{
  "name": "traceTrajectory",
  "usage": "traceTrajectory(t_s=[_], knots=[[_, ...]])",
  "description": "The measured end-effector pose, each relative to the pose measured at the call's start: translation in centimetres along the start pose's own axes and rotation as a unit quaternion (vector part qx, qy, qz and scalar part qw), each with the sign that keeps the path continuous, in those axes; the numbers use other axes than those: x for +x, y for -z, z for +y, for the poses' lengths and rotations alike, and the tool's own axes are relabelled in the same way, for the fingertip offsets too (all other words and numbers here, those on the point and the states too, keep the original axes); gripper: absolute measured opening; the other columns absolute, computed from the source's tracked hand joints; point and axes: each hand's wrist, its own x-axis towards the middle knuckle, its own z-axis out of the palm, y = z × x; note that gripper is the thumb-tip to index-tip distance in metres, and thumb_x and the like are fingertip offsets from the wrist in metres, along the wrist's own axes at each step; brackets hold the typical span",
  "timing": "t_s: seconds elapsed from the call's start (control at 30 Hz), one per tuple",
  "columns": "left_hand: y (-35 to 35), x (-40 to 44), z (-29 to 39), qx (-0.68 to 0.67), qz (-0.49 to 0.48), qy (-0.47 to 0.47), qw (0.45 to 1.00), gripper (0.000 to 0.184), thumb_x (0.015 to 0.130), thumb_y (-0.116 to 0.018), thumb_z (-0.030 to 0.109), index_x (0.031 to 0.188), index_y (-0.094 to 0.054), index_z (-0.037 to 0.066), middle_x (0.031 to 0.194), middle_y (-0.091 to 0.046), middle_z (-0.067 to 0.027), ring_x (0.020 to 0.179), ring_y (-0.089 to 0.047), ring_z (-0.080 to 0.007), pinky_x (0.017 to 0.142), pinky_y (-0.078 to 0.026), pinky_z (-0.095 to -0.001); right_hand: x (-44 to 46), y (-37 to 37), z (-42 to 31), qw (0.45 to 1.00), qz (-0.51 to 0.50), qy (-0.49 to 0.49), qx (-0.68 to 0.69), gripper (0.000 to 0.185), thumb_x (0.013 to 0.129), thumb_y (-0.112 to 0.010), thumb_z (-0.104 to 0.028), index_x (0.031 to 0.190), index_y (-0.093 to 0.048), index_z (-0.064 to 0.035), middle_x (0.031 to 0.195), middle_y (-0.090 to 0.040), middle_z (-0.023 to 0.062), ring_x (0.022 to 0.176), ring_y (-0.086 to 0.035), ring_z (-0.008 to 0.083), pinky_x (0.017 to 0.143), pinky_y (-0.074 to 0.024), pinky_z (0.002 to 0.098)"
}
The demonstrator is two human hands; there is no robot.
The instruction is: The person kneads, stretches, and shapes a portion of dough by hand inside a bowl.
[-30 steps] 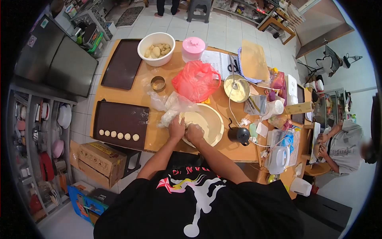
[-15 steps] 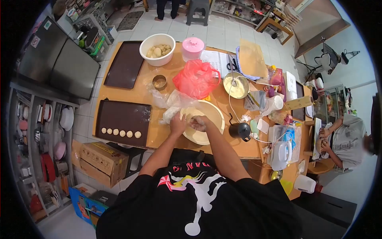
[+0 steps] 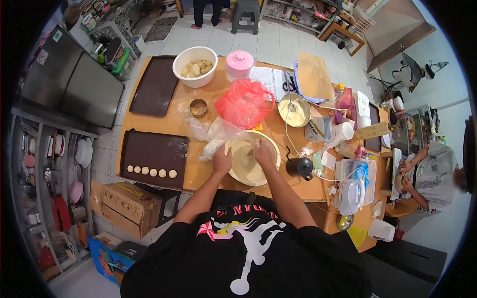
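Observation:
A round cream bowl [image 3: 253, 180] stands at the table's front edge, with pale dough-coloured material inside that I cannot make out clearly. My left hand [image 3: 222, 159] is at the bowl's left rim, beside a crumpled clear plastic bag [image 3: 213, 145]; its finger grip is too unclear to judge. Over the bowl's right side is my right hand [image 3: 264, 153], fingers apart and pointing forward. To the left, a dark baking tray [image 3: 154, 149] carries a row of several small dough balls [image 3: 154, 172]. A red plastic bag [image 3: 244, 104] lies just beyond the bowl.
A metal ring [image 3: 198, 108], a white tub of pale lumps [image 3: 197, 82], a pink-lidded container [image 3: 238, 64] and another dark tray [image 3: 154, 87] are farther back. Rightward are a steel bowl with a whisk [image 3: 294, 110] and a black kettle [image 3: 299, 168]. Another person [image 3: 437, 174] sits far right.
My hands were close together over the bowl and have moved apart, the right one shifting right. The dough balls on the tray have not changed.

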Motion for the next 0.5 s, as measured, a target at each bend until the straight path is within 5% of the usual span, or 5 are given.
traceTrajectory(t_s=[0.13,0.23,0.43,0.5], knots=[[-1.3,0.4,-1.5,0.024,0.029,-0.016,0.999,0.033,0.090,-0.058,0.025,0.108,-0.062,-0.001,0.097,-0.065,-0.0254,0.092,-0.061,-0.0441,0.081,-0.048,-0.0498,0.3,-1.7,-1.3,0.981,-0.180,0.071,-0.019,0.034,0.091,-0.050,-0.029,0.098,-0.066,0.0006,0.103,-0.063,0.0270,0.098,-0.059,0.0436,0.087,-0.0453,0.0483],[-0.8,0.2,-0.7,0.018,0.019,-0.002,1.000,0.033,0.090,-0.057,0.026,0.107,-0.063,-0.001,0.098,-0.065,-0.0252,0.094,-0.061,-0.0441,0.082,-0.047,-0.0499,-0.9,-2.9,-1.2,0.973,-0.158,0.167,-0.032,0.036,0.091,-0.050,-0.031,0.094,-0.065,0.0015,0.096,-0.064,0.0268,0.094,-0.060,0.0448,0.085,-0.0452,0.0492],[-0.7,-0.2,-0.2,-0.011,0.024,0.006,1.000,0.033,0.089,-0.058,0.028,0.104,-0.063,0.000,0.097,-0.065,-0.0253,0.091,-0.060,-0.0449,0.081,-0.047,-0.0511,-3.9,-0.8,-4.0,0.973,-0.231,0.030,-0.011,0.038,0.090,-0.053,-0.036,0.085,-0.061,0.0009,0.095,-0.063,0.0290,0.094,-0.060,0.0445,0.082,-0.0438,0.0514],[-0.4,-0.2,0.4,0.012,0.021,0.017,1.000,0.033,0.089,-0.058,0.028,0.105,-0.063,0.000,0.096,-0.065,-0.0251,0.090,-0.060,-0.0451,0.080,-0.047,-0.0511,-5.8,-1.2,-3.3,0.980,-0.199,0.013,-0.017,0.041,0.087,-0.056,-0.040,0.094,-0.063,-0.0008,0.095,-0.064,0.0293,0.093,-0.060,0.0442,0.086,-0.0451,0.0497]])
